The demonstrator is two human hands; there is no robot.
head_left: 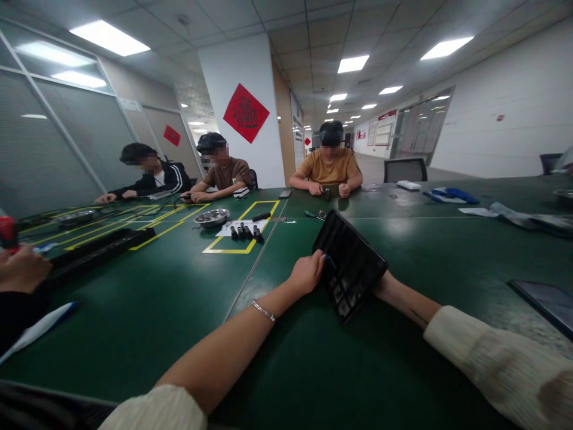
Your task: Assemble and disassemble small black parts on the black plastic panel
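Observation:
A black compartment tray (358, 251) is tilted up off the green table, its divided inside facing me. My right hand (383, 284) grips it at the right edge, and most of those fingers are hidden behind it. At the left side, my left hand (308, 272) is closed, with its fingertips in front of the tray's inside. A small, thin, pale thing (329, 258) shows at these fingertips, too small to name. Glossy patches show in the lower compartments, and I cannot tell whether they are parts or reflections.
On the green table (268, 346), several black cylinders (246, 232) stand on white paper by a metal bowl (212, 218). Pliers (314, 215) lie beyond the tray. A dark tablet-like slab (546, 301) is at right. Another person's hand (22, 269) holds a red tool at left; three people sit opposite.

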